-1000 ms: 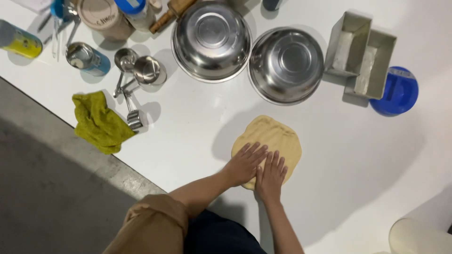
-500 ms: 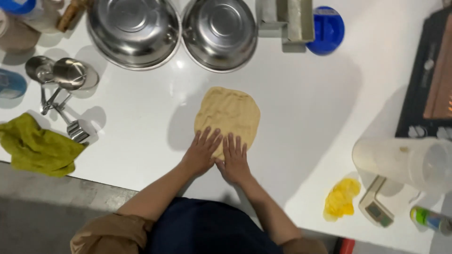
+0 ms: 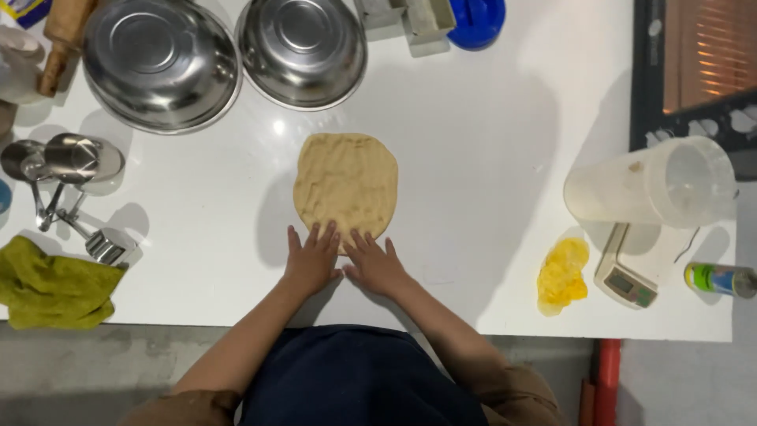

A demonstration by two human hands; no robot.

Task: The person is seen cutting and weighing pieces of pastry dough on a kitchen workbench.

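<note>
A flattened slab of tan dough point(image 3: 345, 183) lies on the white table point(image 3: 489, 142), its surface dimpled. My left hand point(image 3: 310, 261) and my right hand point(image 3: 374, 263) rest side by side, palms down, at the dough's near edge. The fingers are spread and the fingertips touch or overlap that edge. Neither hand holds anything.
Two steel bowls point(image 3: 160, 63) point(image 3: 303, 49) stand behind the dough. Metal measuring cups point(image 3: 71, 162) and a green cloth point(image 3: 54, 285) lie at the left. At the right are a clear plastic jug point(image 3: 654, 185) on a small scale point(image 3: 628, 280), a yellow crumpled wrapper point(image 3: 561, 274) and a can point(image 3: 719, 278).
My hands have slid back from on top of the dough to its near edge. The view has shifted, so the dough and bowls now sit further left and the jug shows fully.
</note>
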